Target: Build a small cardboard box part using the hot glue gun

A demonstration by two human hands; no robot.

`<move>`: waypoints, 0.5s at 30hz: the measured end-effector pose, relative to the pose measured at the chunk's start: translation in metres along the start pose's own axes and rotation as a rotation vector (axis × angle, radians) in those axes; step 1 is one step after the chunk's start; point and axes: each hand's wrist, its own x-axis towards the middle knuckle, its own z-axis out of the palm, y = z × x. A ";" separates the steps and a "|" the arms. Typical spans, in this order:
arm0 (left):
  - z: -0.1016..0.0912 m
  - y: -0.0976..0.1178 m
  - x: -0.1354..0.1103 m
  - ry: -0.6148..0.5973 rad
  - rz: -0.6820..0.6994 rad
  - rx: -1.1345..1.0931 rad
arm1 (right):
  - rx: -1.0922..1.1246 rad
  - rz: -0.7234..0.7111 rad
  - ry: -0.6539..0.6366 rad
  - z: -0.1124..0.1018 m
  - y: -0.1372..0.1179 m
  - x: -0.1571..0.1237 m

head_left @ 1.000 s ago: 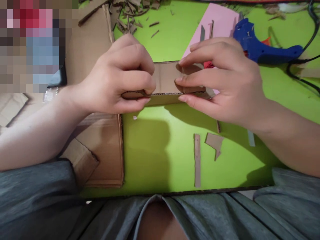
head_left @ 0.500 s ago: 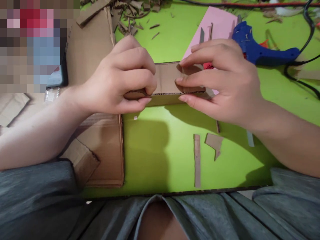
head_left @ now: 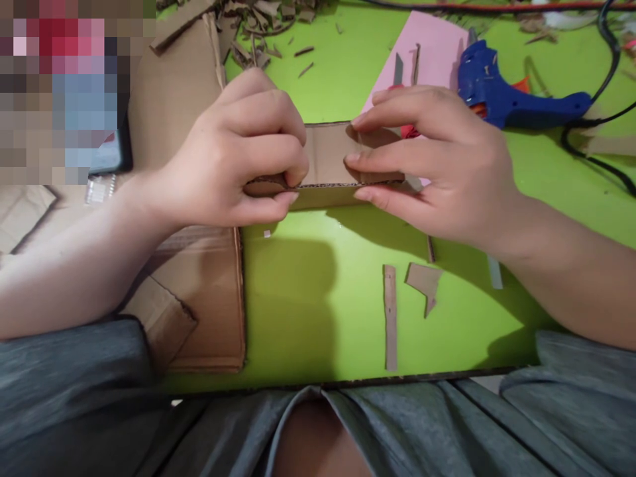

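Observation:
Between my hands is a folded piece of brown cardboard (head_left: 328,156), with its corrugated cut edge facing me. My left hand (head_left: 248,149) is closed on its left end, fingers curled on top and thumb below the near edge. At the right end, my right hand (head_left: 432,152) pinches the piece, two fingertips on its upper face and the thumb at the front edge. My fingers hide both ends of the cardboard. Behind my right hand lies a sheet of pink paper (head_left: 410,40) with a grey blade-like strip (head_left: 398,68) on it.
A blue glue gun (head_left: 511,96) with a black cable (head_left: 616,59) lies at right. Large cardboard (head_left: 169,86) covers the left side. Scraps (head_left: 271,20) are heaped at the back. Nearer me are a narrow cardboard strip (head_left: 391,318) and an angular offcut (head_left: 424,285).
Both hands keep the same grip on the cardboard. The whole view has shifted slightly, and my right hand sits a touch lower at its knuckles.

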 end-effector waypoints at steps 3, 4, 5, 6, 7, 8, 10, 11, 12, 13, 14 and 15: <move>0.000 0.001 0.000 0.000 -0.004 0.021 | -0.014 -0.078 0.045 0.002 0.007 -0.005; 0.000 0.001 0.000 0.006 0.002 0.027 | -0.025 -0.099 0.069 0.002 0.010 -0.007; -0.001 0.001 0.000 0.012 0.005 0.029 | -0.034 -0.109 0.084 0.002 0.011 -0.009; -0.001 0.001 0.000 0.015 0.008 0.027 | -0.037 -0.120 0.094 0.002 0.012 -0.011; -0.001 0.001 0.000 0.016 0.010 0.023 | -0.038 -0.127 0.094 0.001 0.013 -0.013; -0.001 0.001 0.000 0.014 0.007 0.018 | -0.041 -0.132 0.084 0.000 0.013 -0.014; -0.001 0.001 0.000 0.011 -0.001 0.002 | -0.042 -0.146 0.082 -0.001 0.012 -0.016; -0.001 0.000 0.000 0.010 -0.006 -0.003 | -0.045 -0.154 0.089 -0.002 0.012 -0.016; 0.000 0.000 0.000 0.009 -0.010 -0.008 | -0.047 -0.161 0.092 -0.003 0.012 -0.016; 0.000 0.000 0.000 0.006 -0.016 -0.012 | -0.047 -0.167 0.094 -0.003 0.012 -0.016; 0.001 0.001 0.001 0.003 -0.019 -0.013 | -0.046 -0.172 0.092 -0.003 0.013 -0.016; 0.001 0.001 0.001 -0.001 -0.021 -0.014 | -0.048 -0.173 0.091 -0.003 0.014 -0.016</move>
